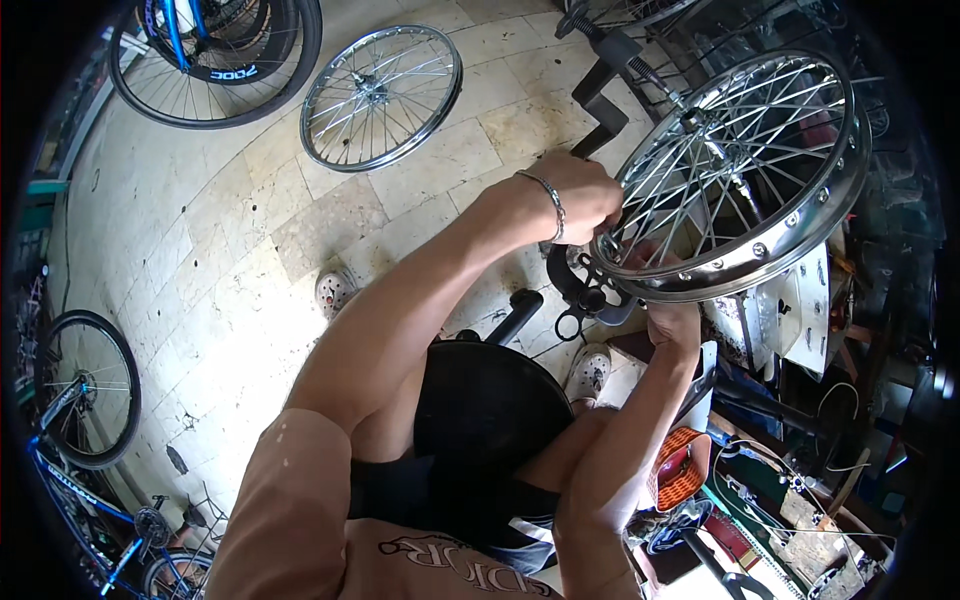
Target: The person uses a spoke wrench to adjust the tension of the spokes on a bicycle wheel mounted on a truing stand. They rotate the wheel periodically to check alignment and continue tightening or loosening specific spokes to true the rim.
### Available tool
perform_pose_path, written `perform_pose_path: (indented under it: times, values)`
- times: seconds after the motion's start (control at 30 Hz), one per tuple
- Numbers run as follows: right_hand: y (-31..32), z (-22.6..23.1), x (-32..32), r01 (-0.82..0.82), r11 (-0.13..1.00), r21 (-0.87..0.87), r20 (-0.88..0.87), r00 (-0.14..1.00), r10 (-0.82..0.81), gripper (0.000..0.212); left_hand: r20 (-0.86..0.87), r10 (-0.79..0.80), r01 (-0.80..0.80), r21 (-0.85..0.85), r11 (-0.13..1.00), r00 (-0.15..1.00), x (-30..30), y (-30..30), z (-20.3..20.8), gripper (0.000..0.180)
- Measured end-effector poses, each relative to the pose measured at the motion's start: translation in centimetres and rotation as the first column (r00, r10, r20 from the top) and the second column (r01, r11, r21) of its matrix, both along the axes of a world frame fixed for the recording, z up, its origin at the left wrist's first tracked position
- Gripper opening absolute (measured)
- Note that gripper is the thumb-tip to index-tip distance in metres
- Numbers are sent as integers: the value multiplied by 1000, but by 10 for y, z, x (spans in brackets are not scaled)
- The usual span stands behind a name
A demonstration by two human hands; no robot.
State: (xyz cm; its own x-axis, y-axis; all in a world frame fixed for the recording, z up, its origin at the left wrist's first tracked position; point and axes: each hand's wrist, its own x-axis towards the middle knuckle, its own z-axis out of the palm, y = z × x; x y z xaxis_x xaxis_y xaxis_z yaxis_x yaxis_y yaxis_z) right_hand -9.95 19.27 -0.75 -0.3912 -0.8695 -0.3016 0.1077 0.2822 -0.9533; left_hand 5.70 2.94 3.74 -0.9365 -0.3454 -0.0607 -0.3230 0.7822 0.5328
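Note:
A shiny bare bicycle wheel (735, 262), with silver rim and spokes, is mounted by its axle in a dark metal truing stand (600, 105) on the right. My left hand (578, 195), a chain bracelet at its wrist, is closed at the near left part of the rim. Its fingertips are turned away, so whatever they hold is hidden. My right hand (672, 318) reaches up from below to the same part of the rim. The rim and spokes cover most of its fingers, leaving their grip unclear. Black stand parts (590, 295) are just below my left hand.
Another spoked wheel (382, 98) lies on the tiled floor. Tyred wheels with a blue frame (180, 40) are at upper left, and a blue bicycle (85, 500) at lower left. A black round seat (490, 400) is between my legs. Tools and an orange basket (682, 468) crowd the right.

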Motion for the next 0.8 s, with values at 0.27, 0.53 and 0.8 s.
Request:
perform_pose_path:
  times: [0.27,0.53,0.8]
  values:
    - [6,-2,-8,17,998,-58,78,997,-13,37,-43,-29,41,309,950,999,-19,-21,-46,27]
    - [9,-10,-12,-39,998,-45,18,999,40,23,-105,-14,61,459,886,994,-30,-20,-56,25]
    - [6,13,-3,-5,998,66,-115,993,13,23,199,-80,142,-320,937,977,-7,50,31,12]
